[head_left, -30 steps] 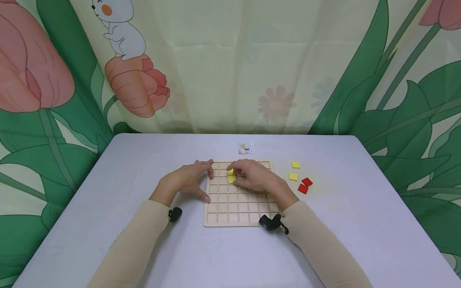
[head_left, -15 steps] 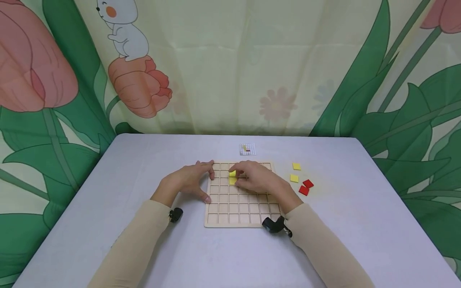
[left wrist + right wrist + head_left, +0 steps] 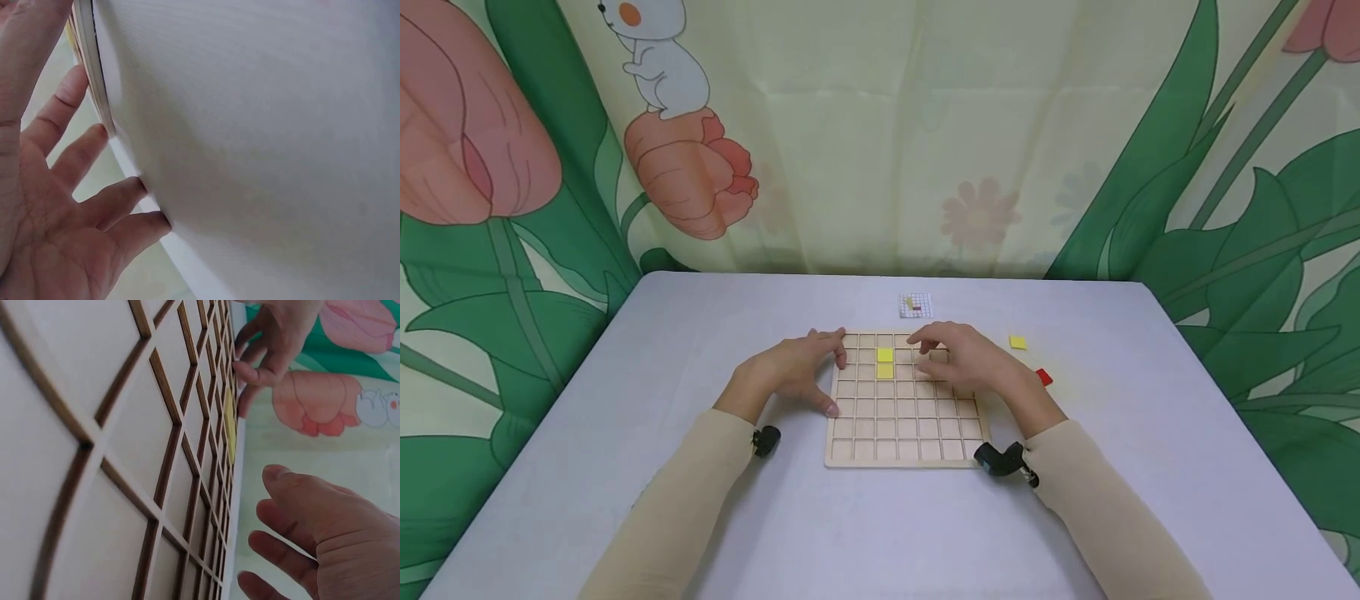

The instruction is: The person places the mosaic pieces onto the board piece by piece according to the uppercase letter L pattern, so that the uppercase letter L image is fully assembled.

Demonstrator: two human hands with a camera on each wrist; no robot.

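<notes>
Right hand (image 3: 970,362) hovers over the far right part of the board (image 3: 904,442), fingers loosely bent, released, holding nothing. Left hand (image 3: 793,375) lies relaxed and empty at the board's left edge, fingertips (image 3: 840,357) touching the frame, thumb at the edge nearer the person. Two yellow tiles (image 3: 885,362) sit in adjoining cells, one behind the other, in the far rows left of the right hand's fingers, touched by neither hand. Board lies flat on the table (image 3: 700,333). Right of it, well apart: a loose yellow tile (image 3: 1017,342) and a red tile (image 3: 1044,377), part hidden by the right wrist. A small card (image 3: 914,305) lies just beyond the board's far edge.
</notes>
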